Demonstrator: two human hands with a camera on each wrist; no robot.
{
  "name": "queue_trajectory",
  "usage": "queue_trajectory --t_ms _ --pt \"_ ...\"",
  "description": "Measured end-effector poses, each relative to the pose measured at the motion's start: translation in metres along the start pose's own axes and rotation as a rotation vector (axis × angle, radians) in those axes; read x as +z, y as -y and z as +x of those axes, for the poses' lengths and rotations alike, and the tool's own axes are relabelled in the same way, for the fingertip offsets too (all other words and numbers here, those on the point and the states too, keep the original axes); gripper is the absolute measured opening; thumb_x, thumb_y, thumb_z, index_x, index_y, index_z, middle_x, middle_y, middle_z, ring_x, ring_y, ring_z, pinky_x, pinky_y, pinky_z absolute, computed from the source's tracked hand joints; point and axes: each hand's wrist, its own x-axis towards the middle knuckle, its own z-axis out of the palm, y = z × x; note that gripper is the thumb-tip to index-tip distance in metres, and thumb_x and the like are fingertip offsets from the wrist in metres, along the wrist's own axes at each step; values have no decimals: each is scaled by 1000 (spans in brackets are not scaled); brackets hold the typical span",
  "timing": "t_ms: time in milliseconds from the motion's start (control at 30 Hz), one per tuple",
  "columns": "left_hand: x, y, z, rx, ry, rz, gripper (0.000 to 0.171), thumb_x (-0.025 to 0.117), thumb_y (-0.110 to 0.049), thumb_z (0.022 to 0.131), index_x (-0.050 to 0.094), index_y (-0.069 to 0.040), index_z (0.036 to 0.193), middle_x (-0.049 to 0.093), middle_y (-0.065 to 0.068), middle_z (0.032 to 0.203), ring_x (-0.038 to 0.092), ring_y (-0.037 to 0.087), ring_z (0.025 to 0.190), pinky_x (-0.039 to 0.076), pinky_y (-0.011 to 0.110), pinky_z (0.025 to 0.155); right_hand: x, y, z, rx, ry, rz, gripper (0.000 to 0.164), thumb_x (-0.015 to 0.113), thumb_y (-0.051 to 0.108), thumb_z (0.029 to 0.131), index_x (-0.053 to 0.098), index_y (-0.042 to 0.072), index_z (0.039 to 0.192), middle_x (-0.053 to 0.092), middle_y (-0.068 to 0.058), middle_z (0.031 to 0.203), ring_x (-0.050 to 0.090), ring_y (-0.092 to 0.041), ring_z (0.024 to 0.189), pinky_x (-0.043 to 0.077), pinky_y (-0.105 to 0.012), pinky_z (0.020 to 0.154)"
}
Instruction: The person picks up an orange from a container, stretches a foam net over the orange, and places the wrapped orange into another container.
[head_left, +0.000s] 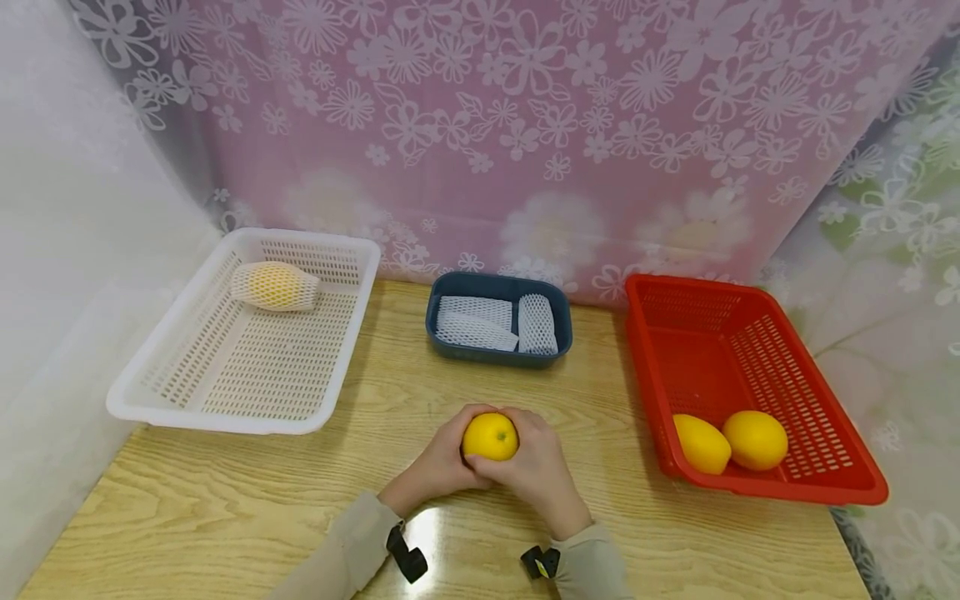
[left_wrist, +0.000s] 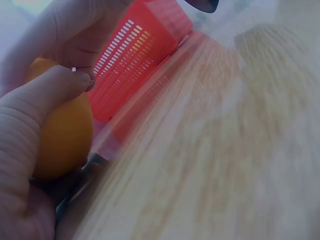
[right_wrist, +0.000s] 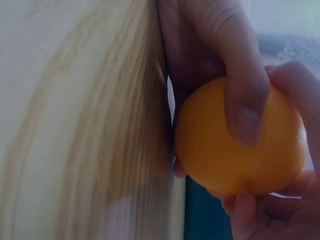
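Both my hands meet at the front middle of the table around one yellow citrus fruit (head_left: 491, 435). My left hand (head_left: 438, 462) grips it from the left side, and my right hand (head_left: 538, 465) holds it from the right with the thumb across its near side. The right wrist view shows the same fruit (right_wrist: 240, 155) as smooth and rounded, with a thumb pressed on its skin. A thumb also lies over the fruit (left_wrist: 65, 137) in the left wrist view. Most of the fingers behind it are hidden in the head view.
Beyond my hands stands a dark blue bin (head_left: 498, 358) with white foam net sleeves (head_left: 474, 321). To the left, a white basket (head_left: 225, 422) contains a net-wrapped yellow fruit (head_left: 274, 286). The red basket (head_left: 832, 408) on the right holds two bare yellow fruits (head_left: 755, 440).
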Motion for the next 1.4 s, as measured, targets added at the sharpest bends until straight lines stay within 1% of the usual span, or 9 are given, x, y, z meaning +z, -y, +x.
queue_trajectory --t_ms 233,500,667,833,1000,1167,1267,1333,1400 --pt "0 -2 -2 -39 -12 -6 85 93 -7 62 46 -18 133 57 0 129 57 18 110 49 36 94 6 4 0 -40 -61 -100 66 89 55 62 70 7 103 67 -4 98 60 -21 89 51 -38 74" --pt "1 -1 -1 -70 -41 -23 87 94 -5 62 42 -8 131 56 9 131 58 24 111 50 37 93 11 2 -2 -48 -80 -111 67 87 59 63 69 11 107 63 0 96 58 -18 84 52 -35 71" --pt "1 -1 -3 -115 -56 -39 83 94 -9 63 42 -12 128 57 5 127 58 20 106 51 34 88 10 1 -2 -22 -74 -148 70 83 66 63 70 14 107 65 2 98 61 -17 83 51 -34 69" --pt "1 -1 -3 -92 -63 -11 80 91 -18 70 42 -17 134 57 2 123 59 19 100 53 34 83 -1 -3 4 26 -43 -129 67 81 61 71 69 15 118 67 2 98 56 -11 70 46 -28 60" --pt "1 -2 -2 -120 -58 -23 78 87 -28 76 43 -14 139 57 -1 126 61 17 100 52 34 84 -19 -12 26 14 -127 -78 45 73 40 89 65 10 122 67 -6 104 50 -13 60 42 -27 53" --pt "2 -3 0 -178 -19 -87 81 85 -23 80 37 -13 146 52 0 134 59 18 106 50 36 89 -31 -25 60 -58 -227 -73 32 73 19 90 65 2 116 62 -15 108 56 -28 75 48 -36 63" --pt "2 -6 1 -189 -21 -79 83 85 -17 79 37 -11 146 52 2 135 59 19 107 49 37 90 -37 -30 80 -80 -243 -133 30 72 17 90 65 0 113 61 -17 108 56 -34 89 48 -44 76" --pt "0 -15 2 -175 -24 -65 82 85 -14 78 38 -7 144 53 4 133 59 18 107 49 36 91 -40 -32 93 -66 -248 -185 29 70 19 91 66 0 112 62 -18 109 54 -37 95 44 -48 83" --pt "1 -15 2 -162 -28 -60 81 87 -12 76 39 -5 142 54 4 131 59 18 108 49 37 92 -42 -33 103 -27 -231 -252 30 67 22 92 66 1 114 63 -19 111 51 -39 101 38 -52 87"
